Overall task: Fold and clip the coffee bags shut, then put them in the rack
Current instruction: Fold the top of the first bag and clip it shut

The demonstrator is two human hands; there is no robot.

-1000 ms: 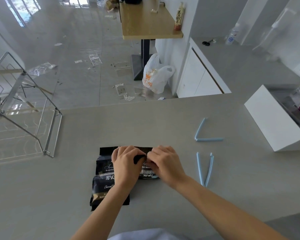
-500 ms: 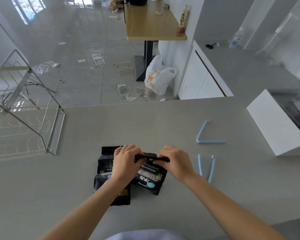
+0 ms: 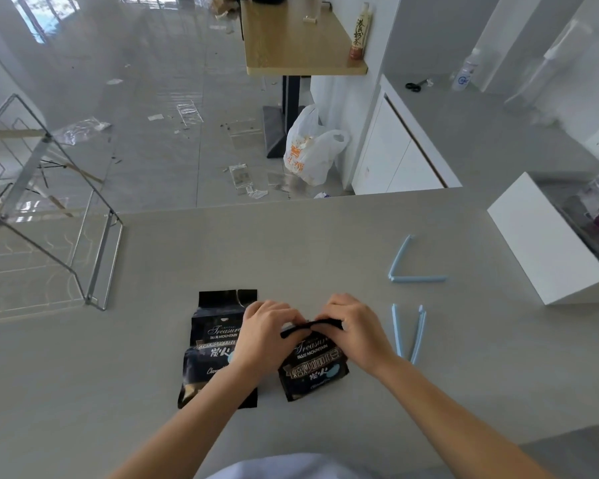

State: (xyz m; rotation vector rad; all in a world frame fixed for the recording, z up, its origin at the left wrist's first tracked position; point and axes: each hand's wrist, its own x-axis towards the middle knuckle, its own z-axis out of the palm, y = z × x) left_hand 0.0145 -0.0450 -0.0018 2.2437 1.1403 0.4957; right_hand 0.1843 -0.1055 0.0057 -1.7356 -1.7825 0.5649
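Two black coffee bags lie on the pale counter in front of me. The right coffee bag (image 3: pixel 313 371) has its top rolled down, and my left hand (image 3: pixel 267 335) and my right hand (image 3: pixel 355 331) both pinch that folded top edge. The left coffee bag (image 3: pixel 215 340) lies flat with its top unfolded, partly under my left forearm. Two light blue sealing clips rest open to the right: a near clip (image 3: pixel 408 335) beside my right hand and a far clip (image 3: pixel 412 267). The wire rack (image 3: pixel 94 257) stands at the counter's left.
A white box (image 3: pixel 547 243) holding small packets sits at the right edge of the counter (image 3: pixel 291 243). Beyond the counter's far edge the floor drops away, littered with plastic wrappers, a white shopping bag and a wooden table.
The right bag has been lifted off the left one and shifted right, so both now lie side by side. Both hands stayed on its top, which is rolled down further.
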